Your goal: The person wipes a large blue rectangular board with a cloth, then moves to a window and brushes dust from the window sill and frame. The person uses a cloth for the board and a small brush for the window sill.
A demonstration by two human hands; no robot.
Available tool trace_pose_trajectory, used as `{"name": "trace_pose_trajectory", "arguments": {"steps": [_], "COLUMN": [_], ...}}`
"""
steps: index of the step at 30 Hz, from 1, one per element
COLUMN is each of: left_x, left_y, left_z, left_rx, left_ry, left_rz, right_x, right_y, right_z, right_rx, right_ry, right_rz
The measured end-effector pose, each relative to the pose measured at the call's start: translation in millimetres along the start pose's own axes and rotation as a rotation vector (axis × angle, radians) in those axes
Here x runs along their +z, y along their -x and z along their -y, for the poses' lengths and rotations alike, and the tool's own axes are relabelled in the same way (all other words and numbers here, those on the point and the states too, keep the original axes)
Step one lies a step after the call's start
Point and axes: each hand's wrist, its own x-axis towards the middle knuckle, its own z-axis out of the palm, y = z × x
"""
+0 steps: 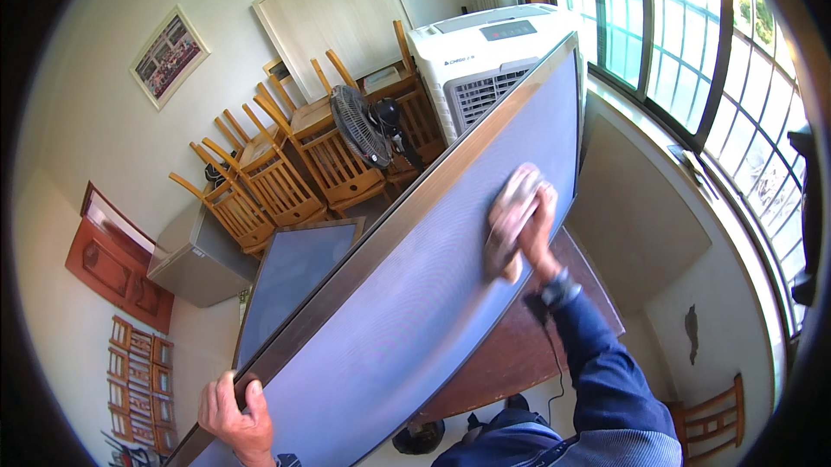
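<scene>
A large framed window screen (415,259), fine grey-blue mesh in a brown frame, stands tilted across the middle of the view. My left hand (237,412) grips its frame at the lower left, thumb on the near side. On the mesh, towards the upper right, my right hand (535,223) presses a crumpled, pinkish-grey cloth (509,214); the hand and cloth are somewhat blurred. Below the screen a dark red tabletop (500,356) shows. How the screen's lower edge rests on it is hidden.
Behind the screen stand a white air cooler (441,71), a black fan (360,126) and stacked wooden chairs (344,168). Another framed screen (298,279) lies beyond the left part. A barred window (675,45) is at right, a wooden chair (714,412) at lower right.
</scene>
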Motion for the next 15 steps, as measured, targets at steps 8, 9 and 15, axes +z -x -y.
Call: {"name": "trace_pose_trajectory", "arguments": {"steps": [8, 9, 15], "left_x": [-3.9, -6.0, -6.7], "left_y": [7.8, 9.5, 12.7], "left_z": [5.3, 5.3, 15.5], "left_rx": [-0.048, -0.062, -0.014], "left_ry": [-0.03, -0.028, -0.076], "left_rz": [0.036, 0.071, 0.067], "right_x": [-67.0, -57.7, -33.9], "right_y": [-69.3, -57.8, 113.0], "right_z": [-173.1, -167.1, -41.4], "right_rx": [0.962, 0.756, 0.276], "right_ry": [-0.145, 0.092, 0.36], "right_rz": [-0.099, -0.045, 0.236]}}
